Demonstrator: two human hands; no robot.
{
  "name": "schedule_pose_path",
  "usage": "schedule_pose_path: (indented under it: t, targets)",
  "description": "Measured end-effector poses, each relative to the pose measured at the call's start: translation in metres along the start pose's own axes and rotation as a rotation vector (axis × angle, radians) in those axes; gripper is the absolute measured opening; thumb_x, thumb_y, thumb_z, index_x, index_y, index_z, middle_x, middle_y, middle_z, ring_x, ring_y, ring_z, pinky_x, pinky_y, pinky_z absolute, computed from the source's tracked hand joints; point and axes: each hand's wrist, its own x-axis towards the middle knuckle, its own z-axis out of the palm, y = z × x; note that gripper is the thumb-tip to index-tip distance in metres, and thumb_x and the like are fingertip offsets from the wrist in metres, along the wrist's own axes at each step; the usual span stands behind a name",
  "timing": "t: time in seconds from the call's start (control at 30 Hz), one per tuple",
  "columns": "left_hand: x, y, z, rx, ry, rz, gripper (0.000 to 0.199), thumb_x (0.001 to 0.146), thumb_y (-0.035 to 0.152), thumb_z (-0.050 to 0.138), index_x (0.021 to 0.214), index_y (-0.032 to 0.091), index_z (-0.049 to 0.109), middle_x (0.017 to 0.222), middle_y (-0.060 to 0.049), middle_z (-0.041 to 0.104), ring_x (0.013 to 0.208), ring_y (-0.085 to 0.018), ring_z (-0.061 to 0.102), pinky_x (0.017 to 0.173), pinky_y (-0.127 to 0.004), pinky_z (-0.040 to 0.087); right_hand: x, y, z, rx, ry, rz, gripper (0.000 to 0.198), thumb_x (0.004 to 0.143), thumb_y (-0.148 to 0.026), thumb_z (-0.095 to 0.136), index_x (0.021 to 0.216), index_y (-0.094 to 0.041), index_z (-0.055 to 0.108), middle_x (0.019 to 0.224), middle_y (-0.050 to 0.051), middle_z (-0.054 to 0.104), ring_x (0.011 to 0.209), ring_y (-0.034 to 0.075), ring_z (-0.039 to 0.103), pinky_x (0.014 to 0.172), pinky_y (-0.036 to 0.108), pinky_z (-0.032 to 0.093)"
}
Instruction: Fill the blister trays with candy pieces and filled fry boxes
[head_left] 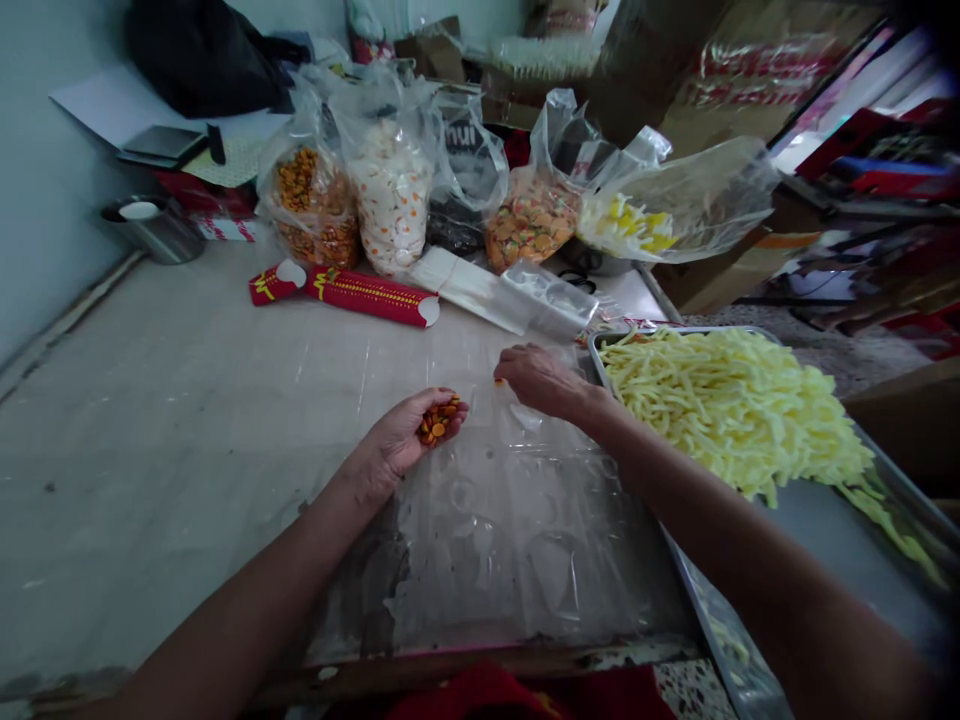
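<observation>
Red cloth [472,695] lies nearest the camera, bottom edge. Left hand [409,435]: cupped, fingers curled around a loose heap of small, round, orange-brown discs [437,425]; heap has no clear long axis. Right hand [541,378]: fingertips drawn together, appears to pinch 1 small orange piece [499,382] over plastic-covered bench [195,420]; contact unclear. From right hand, heap lies left and nearer the body, just apart.

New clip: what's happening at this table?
A person's left hand cups small orange pieces over the table. The right hand, farther forward, seems to pinch another small piece. Filled clear bags stand along the back, red cartons lie before them, and pale yellow strips fill part of a metal tray at right.
</observation>
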Motion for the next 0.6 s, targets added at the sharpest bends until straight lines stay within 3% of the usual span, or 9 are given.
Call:
schedule_pose_path:
  t: [0.13,0.23,0.33,0.5,0.6]
  targets:
    - [-0.005,-0.003,0.002,0.109,-0.014,0.038,0.005,0.088,0.010,0.061,0.087,0.012,0.066,0.081,-0.010,0.073,0.067,-0.014,0.070,0.058,-0.020,0.056,-0.009,-0.036,-0.004,0.285,0.139,0.021,0.026,0.088,-0.016,0.070,0.112,-0.022,0.076,0.097,0.006,0.074,0.080,0.017,0.067,0.073,0.029,0.050]
    - [-0.012,-0.009,0.000,0.181,-0.081,0.070,0.005,0.090,0.013,0.061,0.087,0.012,0.065,0.073,-0.006,0.068,0.056,-0.009,0.063,0.045,-0.014,0.044,-0.014,-0.066,0.009,0.483,0.154,0.024,0.018,0.084,-0.019,0.073,0.101,-0.023,0.079,0.088,0.002,0.075,0.073,0.014,0.066,0.068,0.025,0.049]
    - [-0.018,-0.012,-0.005,0.175,-0.102,0.065,0.006,0.090,0.015,0.063,0.084,0.013,0.064,0.065,-0.001,0.061,0.048,-0.006,0.054,0.040,-0.012,0.036,-0.017,-0.083,0.029,0.659,0.204,0.163,0.011,0.077,-0.018,0.075,0.087,-0.020,0.079,0.076,0.001,0.074,0.066,0.013,0.065,0.064,0.025,0.049]
    - [-0.024,0.000,-0.019,0.145,-0.054,0.056,0.009,0.090,0.019,0.065,0.094,0.012,0.069,0.084,-0.011,0.072,0.050,-0.004,0.054,0.044,-0.012,0.041,0.010,-0.065,0.042,1.013,0.264,0.346,0.029,0.071,-0.025,0.074,0.098,-0.015,0.075,0.075,0.002,0.073,0.063,0.014,0.064,0.059,0.023,0.048]
    - [-0.027,0.013,-0.032,0.185,-0.002,0.124,0.013,0.090,0.022,0.068,0.098,0.012,0.070,0.084,-0.010,0.073,0.050,-0.003,0.052,0.044,-0.010,0.039,0.046,-0.047,0.036,0.806,0.269,0.349,0.026,0.067,-0.015,0.071,0.093,-0.015,0.074,0.073,0.001,0.072,0.063,0.013,0.063,0.058,0.022,0.045]
